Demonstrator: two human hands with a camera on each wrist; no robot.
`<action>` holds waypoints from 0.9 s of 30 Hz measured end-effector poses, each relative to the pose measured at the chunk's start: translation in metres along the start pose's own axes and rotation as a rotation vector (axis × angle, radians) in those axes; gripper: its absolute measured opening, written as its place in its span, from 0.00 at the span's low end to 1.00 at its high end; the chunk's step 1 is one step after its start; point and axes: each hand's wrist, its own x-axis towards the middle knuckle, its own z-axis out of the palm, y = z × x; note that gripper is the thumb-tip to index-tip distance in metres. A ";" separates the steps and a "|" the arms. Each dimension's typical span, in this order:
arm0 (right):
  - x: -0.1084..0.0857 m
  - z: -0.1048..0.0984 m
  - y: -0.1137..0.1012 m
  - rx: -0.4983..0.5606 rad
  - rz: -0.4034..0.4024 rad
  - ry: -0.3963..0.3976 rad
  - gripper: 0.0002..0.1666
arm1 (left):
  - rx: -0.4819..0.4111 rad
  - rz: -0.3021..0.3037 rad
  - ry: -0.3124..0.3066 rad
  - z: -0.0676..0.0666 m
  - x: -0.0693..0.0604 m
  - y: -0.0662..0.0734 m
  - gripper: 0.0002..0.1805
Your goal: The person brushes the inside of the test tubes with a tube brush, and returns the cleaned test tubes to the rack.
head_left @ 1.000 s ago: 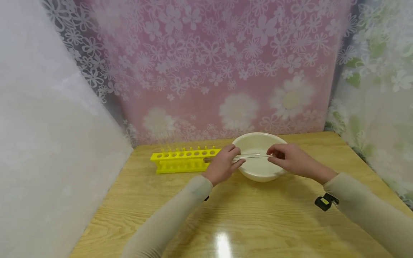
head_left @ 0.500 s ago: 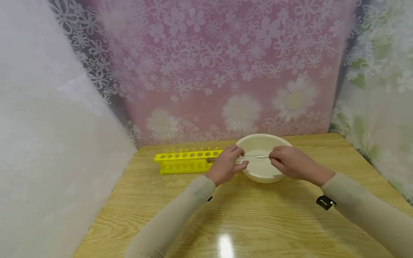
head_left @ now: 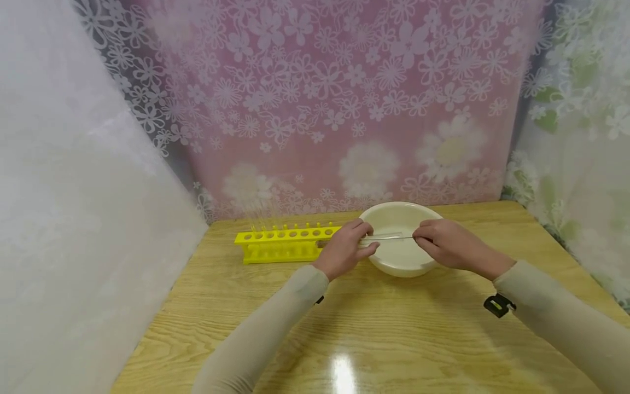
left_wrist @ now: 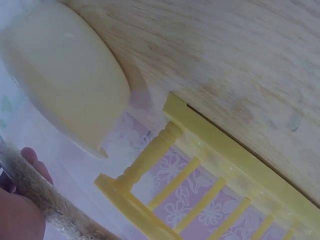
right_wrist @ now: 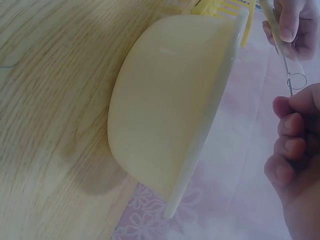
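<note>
In the head view my left hand (head_left: 343,249) holds a clear glass test tube (head_left: 391,236) almost level above the bowl, its mouth facing right. Thumb and fingers of my right hand (head_left: 449,244) pinch the thin twisted wire (right_wrist: 289,89) of a test tube brush, which enters the tube's mouth (right_wrist: 298,81). The brush's brownish bristles (left_wrist: 55,207) fill the tube's far end, left of my left hand. Beneath both hands stands a cream bowl (head_left: 401,271); its inside is partly hidden by them.
A yellow test tube rack (head_left: 280,258) stands left of the bowl, with several clear tubes or rods (head_left: 261,216) upright at its left end. The wooden table (head_left: 384,334) reaches toward me. Floral curtains (head_left: 315,109) hang behind and at the sides.
My right fingers were looser a second ago and have closed on the brush's wire. Since then the right hand has shifted slightly right, away from the tube's mouth. The left hand stays nearly still.
</note>
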 end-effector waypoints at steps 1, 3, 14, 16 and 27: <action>0.000 -0.001 0.000 0.000 -0.005 0.002 0.10 | 0.001 -0.002 0.002 -0.001 0.000 0.000 0.11; 0.001 -0.003 0.000 0.000 -0.007 0.002 0.10 | 0.002 -0.005 0.002 -0.002 0.001 -0.001 0.11; -0.005 -0.009 0.000 0.033 0.037 -0.037 0.10 | -0.045 0.024 -0.012 -0.001 0.003 0.000 0.10; -0.005 -0.009 -0.001 0.036 0.037 -0.036 0.10 | -0.038 0.025 -0.012 -0.001 0.002 0.000 0.10; -0.002 -0.004 -0.002 0.002 0.000 0.012 0.09 | -0.007 -0.010 -0.076 -0.004 0.004 -0.001 0.13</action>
